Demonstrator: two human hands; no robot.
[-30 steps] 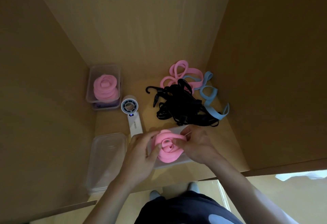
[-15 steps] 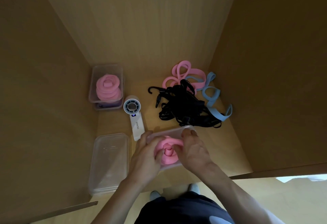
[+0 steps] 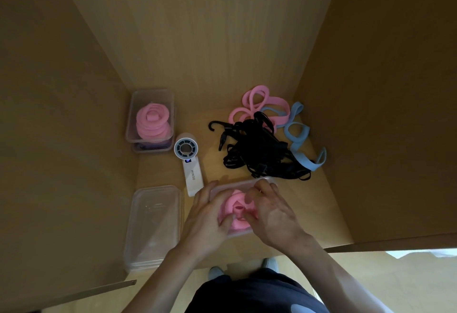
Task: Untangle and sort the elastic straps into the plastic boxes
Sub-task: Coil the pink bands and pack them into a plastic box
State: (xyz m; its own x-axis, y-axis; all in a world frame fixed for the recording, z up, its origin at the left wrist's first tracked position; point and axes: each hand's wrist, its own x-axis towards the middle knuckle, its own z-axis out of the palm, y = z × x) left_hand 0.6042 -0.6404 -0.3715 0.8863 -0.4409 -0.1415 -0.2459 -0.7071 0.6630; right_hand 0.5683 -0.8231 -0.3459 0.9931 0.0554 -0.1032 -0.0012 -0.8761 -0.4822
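Note:
A clear plastic box [image 3: 238,183] stands near the shelf's front edge with a coiled pink strap [image 3: 233,202] inside. My left hand [image 3: 206,221] lies at the box's left side, fingers straight along its wall and thumb pressing the coil. My right hand [image 3: 270,211] curls over the coil from the right and pinches it near its centre. Behind lie a black strap tangle [image 3: 257,149], loose pink straps [image 3: 259,104] and blue straps [image 3: 299,139]. A second box [image 3: 153,92] at the back left holds pink coils [image 3: 152,121].
A white handheld fan [image 3: 189,162] lies between the two boxes. A stack of empty clear boxes [image 3: 153,226] sits at the front left. Wooden walls close the shelf at the left, back and right.
The pink coil has gone down from above the box into it. Both hands followed it down and now press it in.

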